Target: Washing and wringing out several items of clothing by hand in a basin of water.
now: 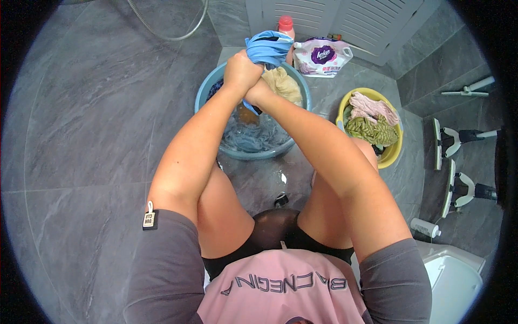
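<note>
A bright blue garment (268, 50) is gripped in both my hands over a round blue basin (198, 100). My left hand (242, 71) is closed round it just below a bunched, puffed-out end. Close beneath, my right hand (259, 93) is also closed on it, with the wrists nearly crossing. A little of the blue cloth shows below my hands, beside a dark piece. Under them the basin holds water (256, 134), a beige cloth (283, 83) and a dark blue patterned cloth (216, 89). My fingers are partly hidden by the cloth and hands.
A yellow basin (400, 141) with pink and olive-green clothes stands to the right. Behind the blue basin are a pink-capped bottle (285, 24) and a white-purple detergent pouch (324, 56). A white bottle (425, 227) lies at right. Grey tiles (91, 135) cover the floor.
</note>
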